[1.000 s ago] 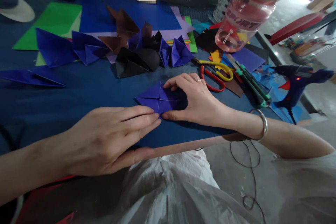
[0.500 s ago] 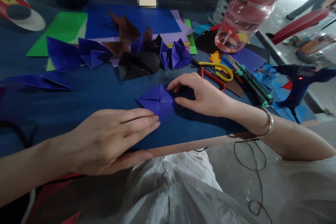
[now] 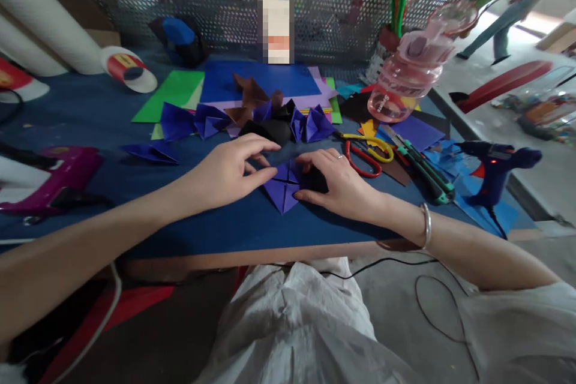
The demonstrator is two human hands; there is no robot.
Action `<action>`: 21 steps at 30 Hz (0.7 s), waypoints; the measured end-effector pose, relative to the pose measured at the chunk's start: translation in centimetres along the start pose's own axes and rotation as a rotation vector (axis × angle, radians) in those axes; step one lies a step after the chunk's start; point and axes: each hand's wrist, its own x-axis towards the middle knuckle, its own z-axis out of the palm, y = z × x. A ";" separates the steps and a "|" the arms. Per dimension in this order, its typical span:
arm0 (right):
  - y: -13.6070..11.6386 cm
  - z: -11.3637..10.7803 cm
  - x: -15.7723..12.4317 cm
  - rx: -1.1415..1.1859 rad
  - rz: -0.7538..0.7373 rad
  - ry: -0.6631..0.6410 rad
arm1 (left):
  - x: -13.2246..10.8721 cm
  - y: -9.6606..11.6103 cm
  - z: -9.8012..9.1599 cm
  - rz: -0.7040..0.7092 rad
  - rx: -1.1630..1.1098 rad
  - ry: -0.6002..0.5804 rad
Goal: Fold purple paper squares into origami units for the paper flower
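Observation:
A purple folded paper square [image 3: 284, 195] lies flat on the blue table, turned like a diamond, with crease lines crossing at its middle. My left hand [image 3: 225, 171] is at its upper left edge, fingers apart, thumb tip by the paper. On the right side my right hand [image 3: 337, 183], with a ring, has its fingers apart and the fingertips at the paper's edge. Behind them sit several folded purple pieces [image 3: 175, 122], a black folded piece [image 3: 270, 131] and a brown one [image 3: 250, 91].
Scissors [image 3: 365, 159], a green cutter [image 3: 425, 169], a blue glue gun [image 3: 492, 171] and a pink bottle [image 3: 400, 81] stand or lie to the right. At left are a magenta tool [image 3: 67, 177] and paper rolls [image 3: 76, 36]. A person's legs show at the upper right.
My left hand has moved from the paper's lower left edge to its upper left, fingers now apart. My right hand stays at the right side. The camera view has shifted, showing more of the table.

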 end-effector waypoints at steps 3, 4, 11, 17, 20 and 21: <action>0.0 0.1 0.0 0.016 -0.029 -0.004 | 1.7 -0.2 0.3 -0.119 -0.175 -0.087; -0.1 0.1 0.0 0.022 -0.033 -0.007 | 2.1 -0.2 0.4 -0.143 -0.221 -0.109; -0.3 -0.1 -0.2 0.234 -0.002 0.112 | 2.7 0.4 0.5 -0.181 -0.380 -0.064; -0.5 0.2 0.0 0.617 0.198 0.076 | 1.4 1.5 1.1 -0.125 -0.445 0.116; -0.4 0.5 0.2 0.847 0.246 0.001 | 0.8 1.7 1.2 -0.090 -0.486 0.126; -0.3 0.5 0.3 0.906 0.250 -0.009 | 0.7 1.7 1.2 -0.078 -0.495 0.120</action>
